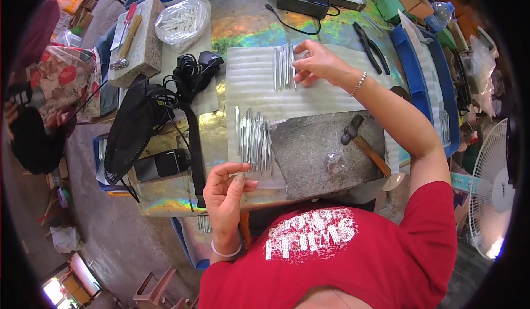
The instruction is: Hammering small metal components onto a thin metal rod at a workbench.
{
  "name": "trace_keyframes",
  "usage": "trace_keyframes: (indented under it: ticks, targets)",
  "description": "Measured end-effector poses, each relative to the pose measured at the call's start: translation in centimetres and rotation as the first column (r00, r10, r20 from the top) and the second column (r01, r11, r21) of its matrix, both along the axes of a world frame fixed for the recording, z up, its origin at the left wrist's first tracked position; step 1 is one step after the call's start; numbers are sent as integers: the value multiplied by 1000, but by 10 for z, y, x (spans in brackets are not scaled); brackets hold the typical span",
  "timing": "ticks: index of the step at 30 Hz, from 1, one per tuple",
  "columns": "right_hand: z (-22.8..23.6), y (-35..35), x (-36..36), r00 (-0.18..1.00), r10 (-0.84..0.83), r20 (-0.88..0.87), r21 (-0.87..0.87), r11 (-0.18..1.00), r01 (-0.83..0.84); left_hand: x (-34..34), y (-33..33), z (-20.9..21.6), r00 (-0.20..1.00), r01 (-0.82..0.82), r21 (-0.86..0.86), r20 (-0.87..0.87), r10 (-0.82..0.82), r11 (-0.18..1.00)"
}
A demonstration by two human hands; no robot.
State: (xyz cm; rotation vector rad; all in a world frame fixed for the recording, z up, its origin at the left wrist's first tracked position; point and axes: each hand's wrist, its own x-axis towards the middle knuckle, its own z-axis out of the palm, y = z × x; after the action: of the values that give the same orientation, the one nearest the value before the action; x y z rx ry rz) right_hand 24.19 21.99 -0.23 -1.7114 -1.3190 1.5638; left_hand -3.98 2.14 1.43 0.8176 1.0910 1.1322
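My right hand (320,64) reaches over the white foam sheet (248,66), its fingers closed at a slim silver metal piece (294,74). That piece is the rightmost in a short row of similar slim metal pieces (280,69) lying side by side. Closer to me, a looser bunch of slim silver metal pieces (254,138) rests on the same sheet, tips pointing my way. Just below this bunch is my left hand (227,193), palm turned up, with fingers loosely bent and apart; nothing shows in it.
A stone slab (309,149) bears a hammer (364,146) and a small clear round object (334,162). Black-handled pliers (371,48) lie beyond. Left are tangled black cables (187,74), a stone block (141,55) and a bag of metal pieces (182,22). Blue trays (422,88) flank the right side.
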Motion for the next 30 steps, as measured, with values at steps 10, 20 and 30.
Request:
trace_keyframes:
  ticks: [10,20,30]
  targets:
    - [57,-84,39,999,50,22,181,982,-53,-10,9,-6,936,-15,85,-348,44,996]
    - [72,-213,50,864,-139,484,526,835,-161,2,27,-22,695,58,208,-711,110,976]
    - [44,-235,38,657,-169,735,518,765,-383,115,155,12,465,588,445,-869,167,676]
